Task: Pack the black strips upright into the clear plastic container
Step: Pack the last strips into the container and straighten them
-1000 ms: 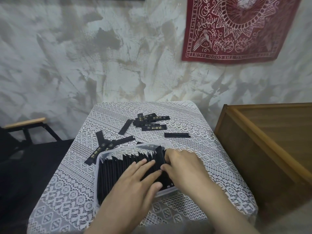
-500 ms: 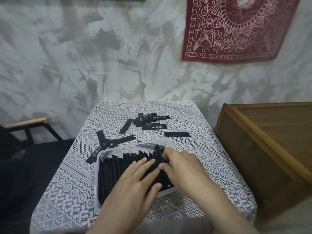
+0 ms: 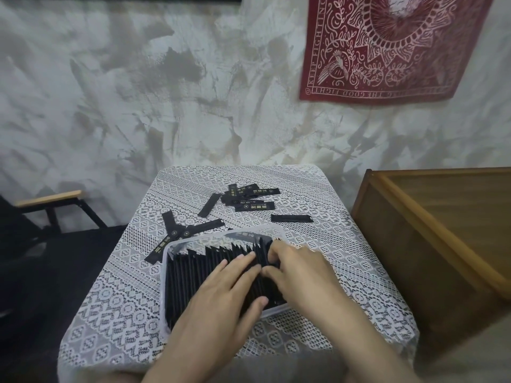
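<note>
Your left fingers point(image 3: 239, 268) lie straight and close together, flat on the top edges of the black strips point(image 3: 193, 272), with your left hand point(image 3: 221, 299) spread over the near right part of the pack and the thumb down by the near wall. Your right fingers point(image 3: 276, 248) are curled narrow over the tops of the strips at the right end of the row. The thumb tip sits just beside your left fingertips, so your right hand point(image 3: 301, 275) grips a few of those strips between thumb and fingers. How many it holds cannot be told.

The strips stand on edge in a tight row inside the clear plastic container point(image 3: 165, 275), filling it from the left wall across to your hands, with their corners jutting up in a jagged line along the far side. The container sits on the counter point(image 3: 124, 299), which is covered by a white lace cloth, toward the near middle.

Beyond the container, loose strips point(image 3: 249, 199) lie flat on the cloth. A small heap lies near the far edge, with one slanted strip point(image 3: 208, 205) just left of it and a single strip point(image 3: 291, 218) off to the right. A crossed few point(image 3: 177, 230) touch the container's far left corner.

A wooden cabinet point(image 3: 442, 217) stands to the right of the counter. A chair with a wooden armrest point(image 3: 48, 198) is on the left. A red patterned cloth point(image 3: 387, 51) hangs on the mottled wall behind.
</note>
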